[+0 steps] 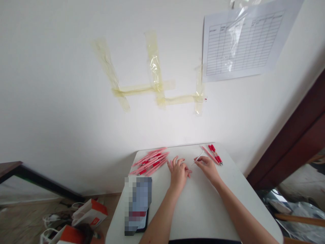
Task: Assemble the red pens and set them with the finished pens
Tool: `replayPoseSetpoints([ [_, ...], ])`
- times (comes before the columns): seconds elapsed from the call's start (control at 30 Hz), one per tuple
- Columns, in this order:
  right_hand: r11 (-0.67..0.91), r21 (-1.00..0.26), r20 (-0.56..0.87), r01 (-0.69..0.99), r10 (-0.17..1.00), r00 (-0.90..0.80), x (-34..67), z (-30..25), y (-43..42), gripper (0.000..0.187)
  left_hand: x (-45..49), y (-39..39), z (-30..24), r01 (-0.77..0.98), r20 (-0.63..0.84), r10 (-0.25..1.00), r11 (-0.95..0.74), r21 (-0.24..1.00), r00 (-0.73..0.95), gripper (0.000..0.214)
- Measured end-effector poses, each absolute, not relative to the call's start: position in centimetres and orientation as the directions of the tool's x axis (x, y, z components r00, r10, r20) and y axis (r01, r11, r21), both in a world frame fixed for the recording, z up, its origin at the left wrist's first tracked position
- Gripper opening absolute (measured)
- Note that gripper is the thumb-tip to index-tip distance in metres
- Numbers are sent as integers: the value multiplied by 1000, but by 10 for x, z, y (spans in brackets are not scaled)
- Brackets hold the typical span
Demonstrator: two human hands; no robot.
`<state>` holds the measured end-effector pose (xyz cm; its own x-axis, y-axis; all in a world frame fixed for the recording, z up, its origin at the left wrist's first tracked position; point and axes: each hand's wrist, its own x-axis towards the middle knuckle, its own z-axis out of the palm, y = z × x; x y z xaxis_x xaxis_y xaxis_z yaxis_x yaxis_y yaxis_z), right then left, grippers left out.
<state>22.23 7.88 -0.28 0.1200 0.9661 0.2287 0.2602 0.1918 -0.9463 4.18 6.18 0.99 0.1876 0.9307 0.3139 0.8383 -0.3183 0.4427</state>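
Note:
My right hand pinches a thin white pen refill slantwise just above the white table. Close by on the left, my left hand rests with its fingers spread over the tabletop, near the refill's lower end. Whether anything small lies under its thumb, I cannot tell. A heap of pink pens with red grips lies left of my left hand. Beyond my right hand are a pink pen part and red-gripped pen pieces, side by side.
A phone, partly blurred out, lies at the table's left side. The white wall behind carries yellowed tape and a printed sheet. Orange-and-white bags stand on the floor at left.

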Motion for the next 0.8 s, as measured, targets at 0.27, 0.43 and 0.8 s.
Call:
replayPoseSetpoints([
  [0.27,137,-973,162,187,979,128,223,0,77,27,41,61,12,843,320,930,-314,437,181,13],
  [0.43,148,-963,204,223,947,250,231,-2,80,26,39,60,11,845,341,931,-283,453,129,16],
  [0.8,117,-930,268,350,866,422,243,-8,85,24,39,53,15,927,400,915,-193,323,51,25],
])
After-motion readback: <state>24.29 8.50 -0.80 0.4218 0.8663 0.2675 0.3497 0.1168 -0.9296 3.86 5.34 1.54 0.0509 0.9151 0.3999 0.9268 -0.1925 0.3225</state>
